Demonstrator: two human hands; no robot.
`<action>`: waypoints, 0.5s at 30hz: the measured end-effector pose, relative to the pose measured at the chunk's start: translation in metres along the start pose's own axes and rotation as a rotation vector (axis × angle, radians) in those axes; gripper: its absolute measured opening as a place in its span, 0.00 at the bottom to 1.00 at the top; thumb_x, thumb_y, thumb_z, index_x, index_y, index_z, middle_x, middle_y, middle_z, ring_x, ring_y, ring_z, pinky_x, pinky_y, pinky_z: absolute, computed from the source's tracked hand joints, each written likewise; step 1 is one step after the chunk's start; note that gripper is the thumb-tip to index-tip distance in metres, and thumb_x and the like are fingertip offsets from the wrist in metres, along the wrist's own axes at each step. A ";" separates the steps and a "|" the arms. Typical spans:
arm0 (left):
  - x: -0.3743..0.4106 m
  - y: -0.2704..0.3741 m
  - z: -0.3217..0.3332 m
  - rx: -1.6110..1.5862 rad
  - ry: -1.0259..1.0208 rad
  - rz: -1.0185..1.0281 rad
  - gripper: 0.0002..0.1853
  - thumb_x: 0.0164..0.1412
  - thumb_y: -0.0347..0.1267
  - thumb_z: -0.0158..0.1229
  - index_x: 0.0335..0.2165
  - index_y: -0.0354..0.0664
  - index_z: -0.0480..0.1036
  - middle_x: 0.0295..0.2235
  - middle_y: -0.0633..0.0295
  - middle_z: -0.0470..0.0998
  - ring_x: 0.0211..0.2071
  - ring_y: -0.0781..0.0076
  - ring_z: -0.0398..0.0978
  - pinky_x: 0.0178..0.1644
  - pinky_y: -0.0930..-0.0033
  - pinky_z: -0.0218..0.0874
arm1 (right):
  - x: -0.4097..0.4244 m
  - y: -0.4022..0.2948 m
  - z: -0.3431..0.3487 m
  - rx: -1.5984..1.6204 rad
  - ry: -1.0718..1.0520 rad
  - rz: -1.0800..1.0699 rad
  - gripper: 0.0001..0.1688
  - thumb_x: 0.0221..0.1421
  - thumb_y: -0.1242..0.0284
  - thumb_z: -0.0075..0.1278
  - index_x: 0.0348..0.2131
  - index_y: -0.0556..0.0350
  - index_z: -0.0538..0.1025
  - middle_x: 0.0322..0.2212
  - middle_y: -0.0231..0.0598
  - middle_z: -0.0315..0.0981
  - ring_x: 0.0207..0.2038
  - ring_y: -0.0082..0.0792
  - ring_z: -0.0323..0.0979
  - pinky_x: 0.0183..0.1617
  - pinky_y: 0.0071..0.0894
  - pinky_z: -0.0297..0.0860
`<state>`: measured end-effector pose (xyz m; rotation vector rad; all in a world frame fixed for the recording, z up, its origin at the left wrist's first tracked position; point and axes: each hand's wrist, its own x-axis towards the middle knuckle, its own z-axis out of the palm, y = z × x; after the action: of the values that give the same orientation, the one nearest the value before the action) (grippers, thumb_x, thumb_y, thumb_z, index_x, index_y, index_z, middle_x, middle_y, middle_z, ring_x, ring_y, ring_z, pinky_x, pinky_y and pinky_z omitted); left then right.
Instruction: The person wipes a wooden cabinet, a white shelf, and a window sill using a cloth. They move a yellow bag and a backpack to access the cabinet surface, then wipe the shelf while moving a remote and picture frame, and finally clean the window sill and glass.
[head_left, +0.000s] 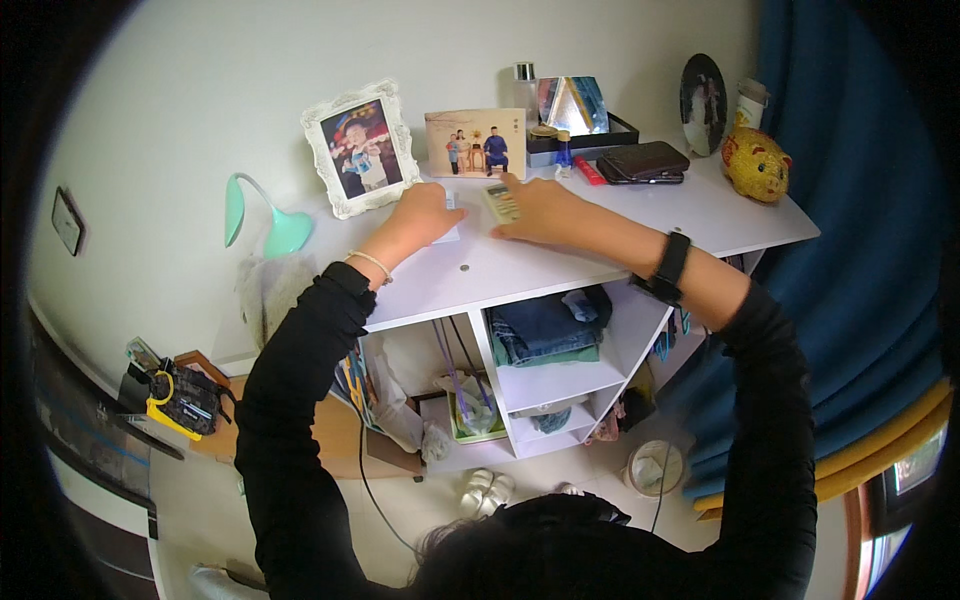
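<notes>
On the white tabletop (525, 262), my right hand (536, 210) is closed around a small pale remote control (498, 202) with buttons, its far end showing past my fingers. My left hand (426, 217) is shut on a small white item (451, 232), mostly hidden under the fingers; what it is, I cannot tell. Close behind my left hand leans an ornate white picture frame (322, 150). An unframed-looking family photo (442, 124) stands upright behind the gap between both hands. A small round metal disc (464, 268) lies nearer the front edge.
A mint-green desk lamp (287, 231) stands at left. Toward the back right are a clear bottle (525, 97), a mirror (555, 105), a red tube (589, 171), dark wallets (645, 160), an oval photo (703, 105) and a gold piggy bank (754, 165). Shelves below hold folded jeans (540, 330).
</notes>
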<state>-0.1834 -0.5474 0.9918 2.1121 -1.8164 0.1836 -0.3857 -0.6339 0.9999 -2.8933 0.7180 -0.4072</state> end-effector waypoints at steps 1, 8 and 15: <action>0.002 0.000 0.005 -0.004 0.027 -0.004 0.31 0.54 0.46 0.62 0.20 0.20 0.72 0.16 0.42 0.74 0.13 0.55 0.75 0.19 0.61 0.69 | 0.012 -0.004 0.004 0.006 -0.026 0.002 0.60 0.42 0.45 0.60 0.61 0.66 0.56 0.39 0.66 0.74 0.41 0.57 0.75 0.45 0.42 0.71; 0.012 -0.006 -0.005 -0.128 -0.190 -0.115 0.35 0.57 0.47 0.60 0.40 0.16 0.70 0.18 0.46 0.75 0.16 0.62 0.76 0.22 0.66 0.69 | 0.052 0.018 -0.037 0.074 -0.272 0.030 0.58 0.41 0.45 0.61 0.59 0.66 0.61 0.40 0.62 0.75 0.39 0.50 0.77 0.45 0.40 0.71; 0.005 0.009 -0.013 -0.229 -0.319 -0.080 0.67 0.39 0.55 0.71 0.63 0.25 0.42 0.33 0.41 0.77 0.20 0.65 0.78 0.25 0.69 0.71 | 0.133 0.110 -0.055 -0.047 0.327 0.001 0.41 0.45 0.56 0.60 0.54 0.59 0.70 0.43 0.57 0.74 0.39 0.50 0.76 0.52 0.43 0.67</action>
<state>-0.1896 -0.5485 1.0075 2.1362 -1.8125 -0.3850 -0.3368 -0.7969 1.0611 -2.9009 0.7809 -0.8890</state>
